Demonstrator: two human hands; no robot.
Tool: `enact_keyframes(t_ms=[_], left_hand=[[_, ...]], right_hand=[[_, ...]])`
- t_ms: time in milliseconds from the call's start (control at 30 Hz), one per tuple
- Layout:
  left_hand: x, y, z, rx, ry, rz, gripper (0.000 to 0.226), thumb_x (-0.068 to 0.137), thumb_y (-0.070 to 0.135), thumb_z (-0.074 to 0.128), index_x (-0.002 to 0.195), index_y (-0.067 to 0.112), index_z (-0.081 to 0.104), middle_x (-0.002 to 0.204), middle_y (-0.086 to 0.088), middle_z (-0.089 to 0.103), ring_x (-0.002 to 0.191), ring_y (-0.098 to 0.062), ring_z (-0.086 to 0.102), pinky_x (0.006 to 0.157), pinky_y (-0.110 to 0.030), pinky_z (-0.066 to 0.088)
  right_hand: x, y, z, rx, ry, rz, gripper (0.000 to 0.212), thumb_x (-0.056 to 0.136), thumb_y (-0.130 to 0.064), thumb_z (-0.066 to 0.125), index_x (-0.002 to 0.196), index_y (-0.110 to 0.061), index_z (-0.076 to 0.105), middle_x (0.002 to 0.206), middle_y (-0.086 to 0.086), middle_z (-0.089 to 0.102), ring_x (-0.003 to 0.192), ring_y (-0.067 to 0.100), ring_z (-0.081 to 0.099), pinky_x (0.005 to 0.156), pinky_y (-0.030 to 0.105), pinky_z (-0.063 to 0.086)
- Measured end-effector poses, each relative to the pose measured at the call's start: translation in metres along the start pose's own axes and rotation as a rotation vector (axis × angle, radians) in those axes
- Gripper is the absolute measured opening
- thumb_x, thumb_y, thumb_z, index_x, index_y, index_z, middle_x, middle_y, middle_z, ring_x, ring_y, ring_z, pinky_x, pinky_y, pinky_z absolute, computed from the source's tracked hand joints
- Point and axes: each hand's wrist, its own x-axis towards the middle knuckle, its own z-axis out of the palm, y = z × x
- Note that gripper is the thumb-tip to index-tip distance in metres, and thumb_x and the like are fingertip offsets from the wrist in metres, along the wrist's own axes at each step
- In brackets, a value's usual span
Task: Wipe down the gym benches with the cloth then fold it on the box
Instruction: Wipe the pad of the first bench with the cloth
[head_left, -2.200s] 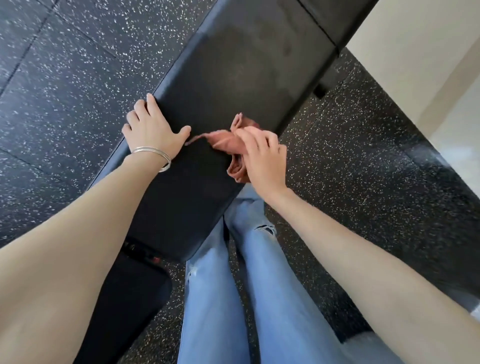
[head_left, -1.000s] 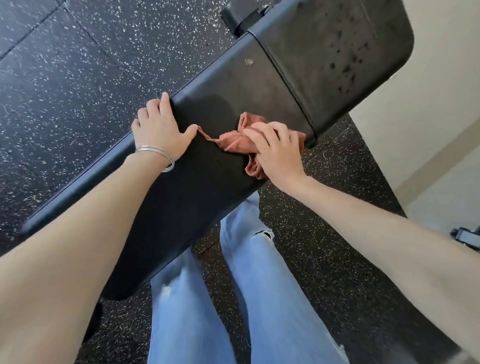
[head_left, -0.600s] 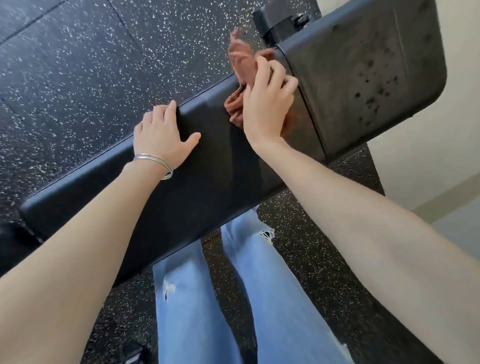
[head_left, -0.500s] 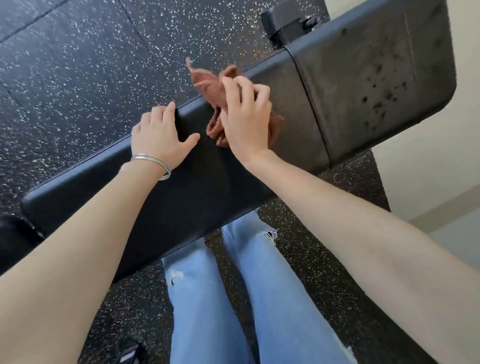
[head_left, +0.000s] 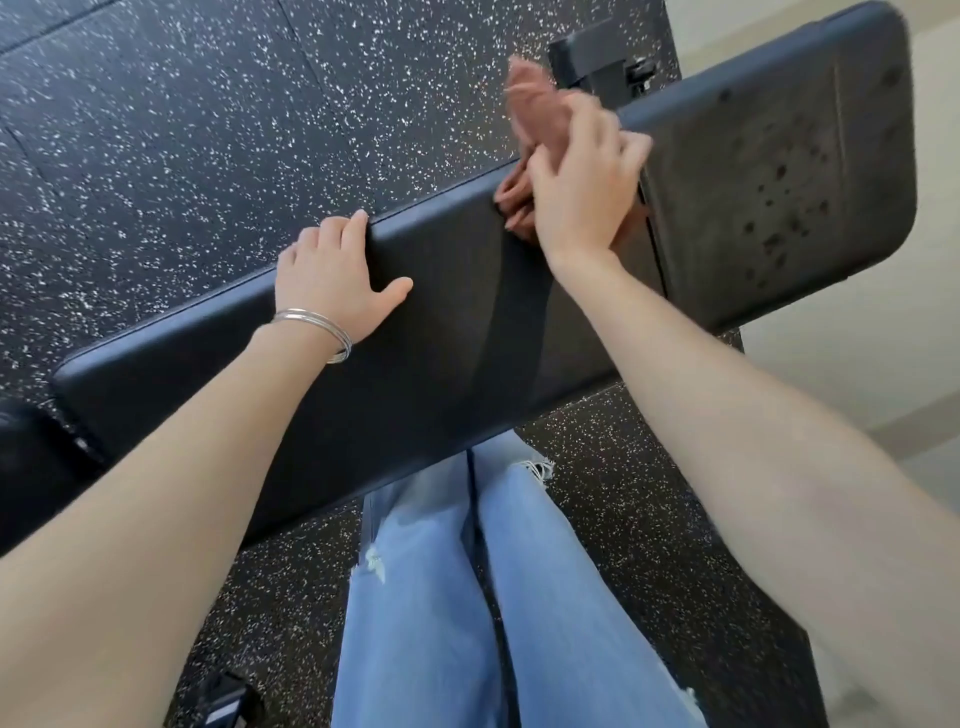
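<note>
A black padded gym bench runs from lower left to upper right, with a second, spotted pad joined at its right end. My left hand lies flat on the bench's far edge, a silver bangle on the wrist. My right hand presses a crumpled reddish-brown cloth against the bench near the gap between the two pads. Part of the cloth sticks up past the far edge; the rest is hidden under my palm. The box is not in view.
Black speckled rubber flooring surrounds the bench. A black metal bracket sits behind the pad joint. A pale wall and floor lie to the right. My legs in light blue jeans stand against the bench's near side.
My right hand has swept the cloth back right along the far edge, to the pad joint. My left hand has stayed planted on the bench edge.
</note>
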Motion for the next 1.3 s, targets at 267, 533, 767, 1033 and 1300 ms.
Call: enact_keyframes(t_ms=[267, 533, 767, 1033, 1300], left_hand=[[-0.004, -0.019, -0.004, 0.028, -0.039, 0.059, 0.083, 0.083, 0.053, 0.057, 0.146, 0.009, 0.025, 0.145, -0.014, 0.037, 0.13, -0.036, 0.036, 0.106, -0.049, 0.031], [0.004, -0.004, -0.007, 0.014, -0.066, 0.097, 0.086, 0.084, 0.055, 0.055, 0.147, 0.007, 0.022, 0.145, -0.016, 0.037, 0.129, -0.038, 0.037, 0.105, -0.049, 0.032], [0.024, 0.025, -0.006, 0.007, -0.065, 0.186, 0.088, 0.084, 0.056, 0.054, 0.147, 0.007, 0.019, 0.145, -0.016, 0.036, 0.13, -0.037, 0.036, 0.105, -0.049, 0.033], [0.034, 0.051, -0.01, 0.035, -0.065, 0.225, 0.088, 0.083, 0.058, 0.053, 0.148, 0.009, 0.019, 0.145, -0.015, 0.034, 0.13, -0.038, 0.036, 0.103, -0.049, 0.034], [0.037, 0.066, -0.01, 0.034, -0.071, 0.213, 0.09, 0.083, 0.056, 0.055, 0.148, 0.006, 0.017, 0.147, -0.015, 0.032, 0.131, -0.037, 0.034, 0.105, -0.05, 0.032]], right_hand=[[-0.033, -0.041, 0.009, -0.055, -0.24, -0.54, 0.047, 0.082, -0.032, 0.051, 0.128, -0.027, 0.051, 0.122, -0.006, 0.058, 0.107, 0.024, 0.047, 0.086, 0.033, 0.042], [0.027, 0.057, -0.027, -0.089, -0.14, -0.253, 0.044, 0.085, -0.025, 0.055, 0.128, -0.02, 0.05, 0.126, 0.005, 0.055, 0.111, 0.032, 0.046, 0.09, 0.04, 0.042], [-0.099, 0.098, -0.01, -0.013, 0.076, -0.023, 0.044, 0.076, -0.01, 0.066, 0.119, -0.005, 0.059, 0.121, 0.012, 0.06, 0.097, 0.039, 0.052, 0.087, 0.043, 0.045], [-0.04, 0.063, -0.01, -0.102, 0.017, -0.066, 0.04, 0.08, -0.019, 0.06, 0.12, -0.012, 0.058, 0.122, 0.009, 0.059, 0.104, 0.036, 0.052, 0.076, 0.045, 0.043], [-0.035, 0.075, -0.012, -0.12, 0.037, -0.22, 0.04, 0.078, -0.017, 0.057, 0.117, -0.012, 0.061, 0.115, 0.01, 0.062, 0.095, 0.036, 0.057, 0.068, 0.045, 0.048]])
